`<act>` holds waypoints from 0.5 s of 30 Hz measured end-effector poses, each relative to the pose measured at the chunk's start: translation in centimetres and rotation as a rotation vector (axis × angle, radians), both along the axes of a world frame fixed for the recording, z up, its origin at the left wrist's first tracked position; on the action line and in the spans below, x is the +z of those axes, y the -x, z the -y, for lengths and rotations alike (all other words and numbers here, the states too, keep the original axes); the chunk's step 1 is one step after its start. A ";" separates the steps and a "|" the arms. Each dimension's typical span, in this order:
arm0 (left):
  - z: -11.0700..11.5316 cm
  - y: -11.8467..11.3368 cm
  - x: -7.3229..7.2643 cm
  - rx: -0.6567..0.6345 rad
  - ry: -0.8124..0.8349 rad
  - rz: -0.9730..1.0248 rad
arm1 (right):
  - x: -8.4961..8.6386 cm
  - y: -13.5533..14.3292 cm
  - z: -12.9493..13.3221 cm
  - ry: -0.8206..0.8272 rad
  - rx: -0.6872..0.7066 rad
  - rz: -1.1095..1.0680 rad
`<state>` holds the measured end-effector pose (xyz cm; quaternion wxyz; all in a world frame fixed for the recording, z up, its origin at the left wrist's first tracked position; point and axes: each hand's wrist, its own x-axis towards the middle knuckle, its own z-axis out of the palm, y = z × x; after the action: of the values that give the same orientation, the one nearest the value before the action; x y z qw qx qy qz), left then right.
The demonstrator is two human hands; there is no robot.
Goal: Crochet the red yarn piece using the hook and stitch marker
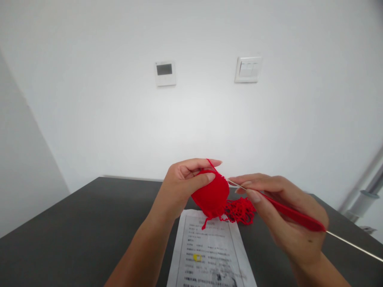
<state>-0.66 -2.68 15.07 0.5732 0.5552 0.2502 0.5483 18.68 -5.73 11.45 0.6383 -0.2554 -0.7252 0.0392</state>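
Observation:
My left hand (185,179) pinches a round red crochet piece (212,196) by its upper edge, thumb in front. A strand of red yarn (212,164) runs over my left index finger down to that edge. In my right hand (287,211) lies a crochet hook (295,214) with a red grip and thin metal ends, held like a pen. Its tip meets the edge of the crochet piece at the upper right; whether it passes through a stitch is too small to tell. A short red tail hangs from the piece's bottom.
A loose tangle of red yarn (241,210) lies on the dark table (89,231) behind the piece. Under my hands is a printed sheet (206,255) with a yellow mark. The white wall behind carries a thermostat (165,73) and a switch panel (248,69).

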 end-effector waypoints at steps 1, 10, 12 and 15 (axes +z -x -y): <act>0.0 0.0 0.1 -0.003 0.007 0.000 | 0.1 0.0 0.0 0.015 0.004 -0.019; 0.1 -0.1 0.1 -0.033 -0.003 -0.027 | 0.6 0.3 0.1 0.214 0.151 -0.294; 0.1 -0.1 0.1 -0.047 -0.004 -0.020 | 0.6 0.2 -0.1 0.204 0.179 -0.289; 0.0 0.0 0.0 -0.076 -0.007 -0.009 | 0.5 0.1 -0.2 0.205 0.182 -0.291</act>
<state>-0.67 -2.70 15.03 0.5906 0.5687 0.2295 0.5244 18.57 -5.54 11.98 0.7008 -0.2441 -0.6375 0.2068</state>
